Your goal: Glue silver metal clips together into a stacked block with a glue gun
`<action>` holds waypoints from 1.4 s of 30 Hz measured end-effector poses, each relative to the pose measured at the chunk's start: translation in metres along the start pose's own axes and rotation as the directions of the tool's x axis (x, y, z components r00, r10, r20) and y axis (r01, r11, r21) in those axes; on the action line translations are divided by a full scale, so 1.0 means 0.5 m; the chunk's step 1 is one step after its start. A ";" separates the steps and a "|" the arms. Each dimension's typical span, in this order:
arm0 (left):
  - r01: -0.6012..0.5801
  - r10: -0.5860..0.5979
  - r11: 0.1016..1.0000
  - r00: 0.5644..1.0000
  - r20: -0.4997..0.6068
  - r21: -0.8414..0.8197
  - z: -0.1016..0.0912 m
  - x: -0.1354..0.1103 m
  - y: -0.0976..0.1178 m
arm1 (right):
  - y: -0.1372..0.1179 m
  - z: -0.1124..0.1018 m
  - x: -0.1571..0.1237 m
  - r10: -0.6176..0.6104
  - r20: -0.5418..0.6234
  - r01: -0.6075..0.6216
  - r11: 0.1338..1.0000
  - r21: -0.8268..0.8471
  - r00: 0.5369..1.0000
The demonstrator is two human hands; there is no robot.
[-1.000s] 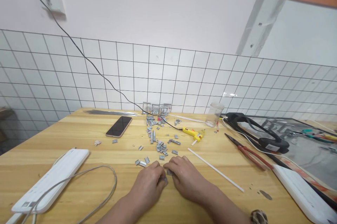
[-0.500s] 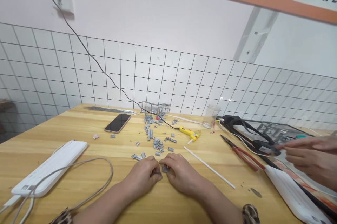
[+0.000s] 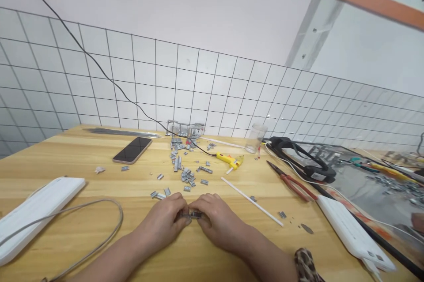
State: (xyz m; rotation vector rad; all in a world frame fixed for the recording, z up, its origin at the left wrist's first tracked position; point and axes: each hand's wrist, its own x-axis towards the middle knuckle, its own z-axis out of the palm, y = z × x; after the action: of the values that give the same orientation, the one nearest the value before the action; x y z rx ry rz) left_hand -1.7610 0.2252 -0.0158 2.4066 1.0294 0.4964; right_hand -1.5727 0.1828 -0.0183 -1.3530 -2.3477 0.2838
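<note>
My left hand point(image 3: 168, 216) and my right hand point(image 3: 217, 220) meet just above the table at the near middle, with fingers pinched. Between the fingertips shows a small dark-grey metal piece point(image 3: 196, 214), shaped like a short strip of staples. My right fingers grip it. A thin grey edge shows at my left fingertips, mostly hidden by the thumb. Just beyond the hands lie loose grey metal pieces point(image 3: 187, 176), several of them U-shaped channels. Small frames built of grey metal point(image 3: 185, 129) stand at the back by the wall.
A yellow glue gun point(image 3: 230, 160), white stick point(image 3: 251, 201) and red-handled pliers point(image 3: 293, 185) lie to the right, near a clear cup point(image 3: 255, 137) and black headset point(image 3: 301, 158). White power banks point(image 3: 354, 231) point(image 3: 43, 216) flank me. A phone point(image 3: 132, 150) lies back left.
The view has swung right. My hands have drawn closer, bringing the metal pieces together. Another person's hands at the right have mostly left view. Two grey pieces now lie near the white stick.
</note>
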 end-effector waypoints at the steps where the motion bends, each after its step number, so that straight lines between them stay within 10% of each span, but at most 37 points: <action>1: -0.002 0.002 1.000 1.000 -0.004 -0.003 -0.001 0.000 0.001 | 0.000 0.000 0.000 0.004 -0.004 -0.004 1.000 -0.001 1.000; 42: -0.027 0.032 0.999 0.992 0.124 -0.045 -0.044 -0.006 0.008 | 0.001 -0.024 -0.021 0.079 0.070 -0.079 0.997 0.005 0.994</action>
State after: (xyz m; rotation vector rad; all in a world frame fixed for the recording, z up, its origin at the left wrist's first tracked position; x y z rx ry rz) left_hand -1.7715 0.2265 0.0038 2.3844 0.9214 0.3699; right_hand -1.5623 0.1739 -0.0104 -1.4570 -2.3499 0.3680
